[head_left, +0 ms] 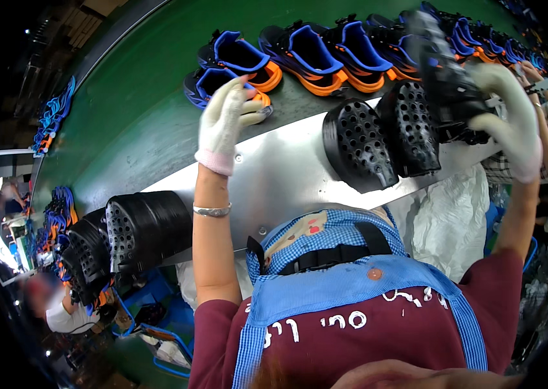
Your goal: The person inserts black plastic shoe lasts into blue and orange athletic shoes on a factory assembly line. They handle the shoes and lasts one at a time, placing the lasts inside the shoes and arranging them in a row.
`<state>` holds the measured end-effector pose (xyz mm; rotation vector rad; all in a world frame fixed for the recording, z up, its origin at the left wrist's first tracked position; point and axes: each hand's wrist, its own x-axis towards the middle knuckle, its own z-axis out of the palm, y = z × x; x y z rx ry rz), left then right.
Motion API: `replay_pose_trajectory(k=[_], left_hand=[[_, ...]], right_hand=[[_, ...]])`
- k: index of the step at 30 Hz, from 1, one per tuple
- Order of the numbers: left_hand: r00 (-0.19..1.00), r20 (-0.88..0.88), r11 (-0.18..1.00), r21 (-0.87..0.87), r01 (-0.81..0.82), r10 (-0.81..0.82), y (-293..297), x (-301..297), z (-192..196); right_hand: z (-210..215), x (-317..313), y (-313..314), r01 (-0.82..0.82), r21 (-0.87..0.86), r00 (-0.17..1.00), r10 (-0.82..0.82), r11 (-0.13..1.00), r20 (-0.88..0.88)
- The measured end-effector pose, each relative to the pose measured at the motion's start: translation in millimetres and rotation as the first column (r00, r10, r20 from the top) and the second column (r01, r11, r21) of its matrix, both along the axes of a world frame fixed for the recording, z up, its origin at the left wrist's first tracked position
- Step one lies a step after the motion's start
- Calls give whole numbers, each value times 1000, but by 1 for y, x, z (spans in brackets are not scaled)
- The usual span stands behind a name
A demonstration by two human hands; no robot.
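My left hand (pixel 224 124), in a white glove with bare fingertips, is raised with its fingers apart. It is by the heel of a blue-lined sneaker (pixel 212 84) with an orange sole; whether it touches the shoe I cannot tell. My right hand (pixel 513 120), gloved too, is curled round a long black ridged piece (pixel 439 61), blurred by motion and standing upright. Below and beside that piece, two black perforated blocks (pixel 359 144) with rounded ends sit on a metal plate (pixel 280 159).
A row of similar sneakers (pixel 358 55) runs along the green table (pixel 131 97) toward the right. More black perforated blocks (pixel 148 227) are at the plate's left end. Another person's arm (pixel 539 110) shows at far right, and a worker in white (pixel 70 314) at lower left.
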<state>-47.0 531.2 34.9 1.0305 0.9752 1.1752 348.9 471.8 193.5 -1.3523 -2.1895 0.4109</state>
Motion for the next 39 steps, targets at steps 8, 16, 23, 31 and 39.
replay_pose_trajectory(k=[8,16,23,31,39], left_hand=[[779,620,991,-21,134,-92,-33,28,42],[780,557,936,14,-352,285,-49,-2,18],[722,625,915,31,-403,297,-41,-6,-10],[855,320,912,-176,-370,409,-35,-21,-40],[604,-640,871,439,-221,476,-32,-22,-77]], right_hand=[[-33,-164,48,-430,-108,900,416,897,-131],[-60,-235,44,-394,-351,906,423,850,8],[-66,-256,51,-277,-439,897,394,855,200],[-75,-262,88,-318,-331,842,425,888,332],[-69,-288,173,-277,-408,636,484,870,601]])
